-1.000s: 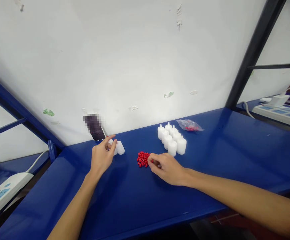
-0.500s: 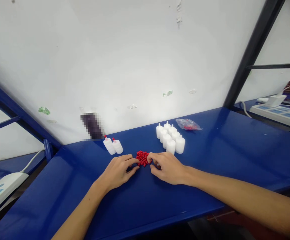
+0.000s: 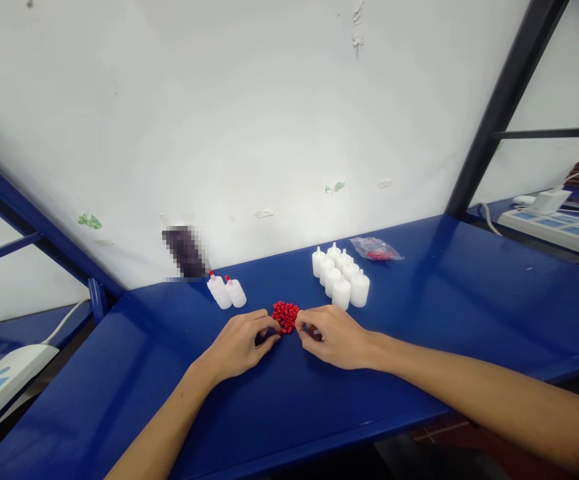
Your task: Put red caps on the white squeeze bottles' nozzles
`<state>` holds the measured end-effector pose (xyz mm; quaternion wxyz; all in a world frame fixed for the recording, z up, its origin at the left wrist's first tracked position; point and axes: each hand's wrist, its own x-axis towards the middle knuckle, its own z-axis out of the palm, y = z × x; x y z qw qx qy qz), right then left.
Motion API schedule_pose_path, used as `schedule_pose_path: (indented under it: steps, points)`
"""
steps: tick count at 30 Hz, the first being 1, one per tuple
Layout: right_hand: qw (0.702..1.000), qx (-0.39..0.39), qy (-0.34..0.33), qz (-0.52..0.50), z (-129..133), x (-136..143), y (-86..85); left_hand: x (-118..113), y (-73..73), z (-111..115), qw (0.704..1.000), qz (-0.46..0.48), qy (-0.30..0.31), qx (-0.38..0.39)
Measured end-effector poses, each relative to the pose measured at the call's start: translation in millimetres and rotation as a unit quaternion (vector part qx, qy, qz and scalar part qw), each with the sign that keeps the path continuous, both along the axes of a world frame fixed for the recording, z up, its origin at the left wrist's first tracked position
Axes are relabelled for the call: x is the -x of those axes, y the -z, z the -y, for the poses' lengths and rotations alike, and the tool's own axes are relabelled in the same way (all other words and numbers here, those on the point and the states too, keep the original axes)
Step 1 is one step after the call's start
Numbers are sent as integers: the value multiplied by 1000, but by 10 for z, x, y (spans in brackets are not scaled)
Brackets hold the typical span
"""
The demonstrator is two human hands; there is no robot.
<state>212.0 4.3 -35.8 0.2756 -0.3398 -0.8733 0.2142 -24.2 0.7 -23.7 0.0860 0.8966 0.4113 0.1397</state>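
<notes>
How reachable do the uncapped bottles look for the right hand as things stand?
Probably yes: the right hand is at the edge of the red caps, the nearest uncapped bottles stand just beyond its knuckles, and nothing visible blocks the way.

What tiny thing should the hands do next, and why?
Probably pinch one red cap from the pile with the left hand: that hand is right at the pile's edge, and the right-side bottles show bare tips, while the two left-side bottles wear red caps.
</notes>
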Motion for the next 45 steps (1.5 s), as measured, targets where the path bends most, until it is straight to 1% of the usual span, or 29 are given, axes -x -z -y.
schedule_pose_path:
  steps: [4,7,10,13,16,19,21,25,29,32,34,37,40,43,45]
  points:
    - [999,39,-20,-25,12,-8,-24,-54,-33,38,999,40,2,29]
    - [986,121,-69,-88,24,-12,-59,-120,-47,78,993,117,-1,32]
    - [948,235,-124,-176,36,1,-89,-216,-38,137,974,224,-7,20]
    - [898,316,-174,-251,51,30,-103,-322,-25,205,952,305,-10,5]
    - [865,358,-211,-282,74,56,-120,-396,-23,251,944,330,0,17]
    - [848,376,-234,-292,98,68,-151,-431,-23,264,942,333,18,32]
    - [843,384,-233,-296,107,68,-168,-443,-18,264,938,346,21,29]
    - [850,384,-205,-296,111,65,-166,-465,-1,272,930,367,12,14]
    - [862,371,-187,-289,129,86,-137,-477,9,284,935,353,33,19]
    - [878,322,-186,-300,154,110,-110,-475,7,286,939,341,40,26]
    - [889,286,-180,-309,169,120,-88,-474,2,283,942,332,33,23]
    - [908,239,-155,-308,185,128,-48,-478,-3,274,948,316,20,11]
    - [926,193,-129,-298,196,136,-15,-492,5,266,952,304,28,23]
    - [935,168,-110,-292,207,140,-11,-505,19,264,954,294,39,36]
    - [937,165,-102,-291,214,134,-29,-504,26,265,955,290,46,49]
